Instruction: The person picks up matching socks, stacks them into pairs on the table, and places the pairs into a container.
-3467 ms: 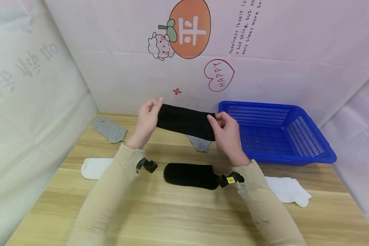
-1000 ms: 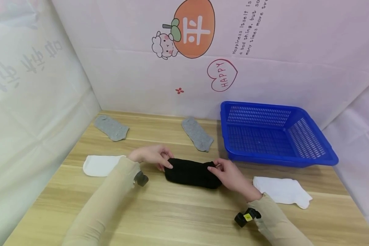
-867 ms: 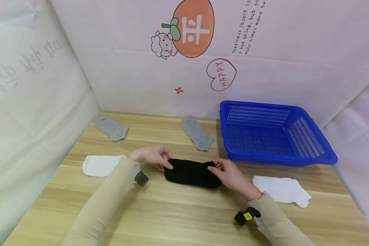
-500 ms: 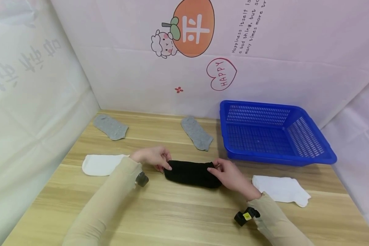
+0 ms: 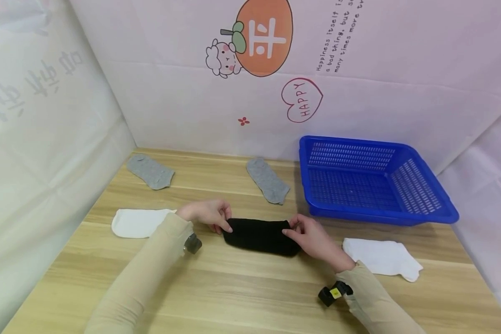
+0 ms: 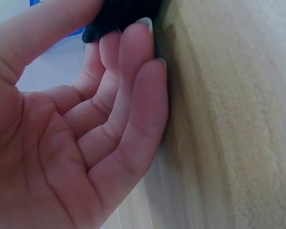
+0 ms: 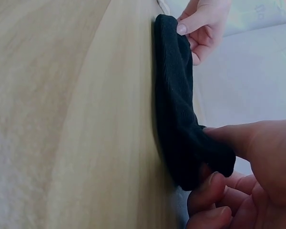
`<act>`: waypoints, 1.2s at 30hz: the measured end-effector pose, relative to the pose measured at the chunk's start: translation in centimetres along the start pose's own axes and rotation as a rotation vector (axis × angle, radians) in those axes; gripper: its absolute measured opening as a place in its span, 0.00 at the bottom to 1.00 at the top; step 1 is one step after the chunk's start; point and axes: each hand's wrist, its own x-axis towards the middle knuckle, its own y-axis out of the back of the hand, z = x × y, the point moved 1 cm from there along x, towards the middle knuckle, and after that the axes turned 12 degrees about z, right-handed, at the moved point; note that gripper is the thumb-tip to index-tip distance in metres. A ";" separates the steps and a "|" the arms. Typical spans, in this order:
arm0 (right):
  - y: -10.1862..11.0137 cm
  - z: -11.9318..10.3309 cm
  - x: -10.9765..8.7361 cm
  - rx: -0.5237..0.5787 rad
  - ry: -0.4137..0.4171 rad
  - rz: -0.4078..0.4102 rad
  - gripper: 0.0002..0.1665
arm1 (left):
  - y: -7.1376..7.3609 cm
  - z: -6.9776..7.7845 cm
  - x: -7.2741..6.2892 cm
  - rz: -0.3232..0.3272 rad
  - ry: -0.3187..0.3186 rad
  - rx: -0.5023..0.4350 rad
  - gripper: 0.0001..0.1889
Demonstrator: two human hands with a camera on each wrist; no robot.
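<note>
1. Two ends of the black sock (image 5: 260, 236) are grasped at once: the left end is pinched between thumb and fingers of the left hand (image 5: 210, 215), the right end by those of the right hand (image 5: 313, 234).
2. The sock is stretched lengthwise from side to side, low over the middle of the wood-grained bench (image 5: 233, 292); whether one layer or several are held cannot be told surely, the cloth being so dark.
3. In the left wrist view, the fingers are seen bent, with black cloth at their tips and the bench surface close beside them.
4. In the right wrist view, the sock's near end is seen gripped, its far end being held by the other hand.
5. Both forearms are covered by beige sleeves (image 5: 137, 278), and a black wrist device (image 5: 335, 293) with a yellow label is worn on the right.
6. A white sock (image 5: 137, 223) is laid beyond the left forearm, partly covered by it; another white sock (image 5: 381, 256) is placed near the right wrist.
7. One grey sock (image 5: 151, 172) is set at the far left, and a second grey sock (image 5: 268, 181) is laid slantwise behind the black one.
8. A blue basket (image 5: 371, 215) with slotted walls is stood at the far right, before a printed backdrop (image 5: 171, 102).
</note>
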 end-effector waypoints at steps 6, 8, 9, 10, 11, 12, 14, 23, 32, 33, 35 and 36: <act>-0.1 0.0 0.1 -0.013 0.007 0.014 0.12 | 0.0 0.1 0.0 0.012 -0.004 0.009 0.16; -0.2 0.1 0.1 -0.029 0.013 0.025 0.13 | -0.1 0.2 0.0 0.020 -0.004 0.013 0.17; -0.2 0.1 0.1 -0.037 0.015 0.030 0.13 | -0.1 0.2 0.0 0.024 -0.002 0.012 0.17; -0.2 0.2 0.1 -0.045 0.016 0.036 0.14 | -0.1 0.1 0.1 0.028 -0.002 0.010 0.18; -0.2 0.2 0.1 -0.052 0.018 0.041 0.14 | -0.1 0.1 0.1 0.030 -0.002 0.010 0.18; -0.2 0.3 0.1 -0.059 0.019 0.045 0.14 | -0.2 0.1 0.2 0.031 -0.002 0.011 0.19; -0.2 0.3 0.2 -0.071 0.015 0.048 0.15 | -0.2 -0.1 0.3 0.031 -0.004 0.013 0.19; 0.2 -0.2 0.0 -0.084 0.027 0.023 0.21 | 0.1 0.2 0.0 0.042 -0.051 0.066 0.20; 0.8 -0.6 -0.6 -0.166 0.243 -0.052 0.35 | -0.3 1.7 -0.5 -0.024 -0.240 0.208 0.12; 0.8 -0.6 -0.6 -0.186 0.250 -0.062 0.35 | -0.4 1.8 -0.5 -0.026 -0.227 0.223 0.13; 0.8 -0.6 -0.6 -0.226 0.254 -0.083 0.35 | -0.7 1.9 -0.5 -0.029 -0.196 0.243 0.14; 0.8 -0.5 -0.7 -0.241 0.251 -0.092 0.35 | -0.8 1.9 -0.5 -0.025 -0.185 0.255 0.15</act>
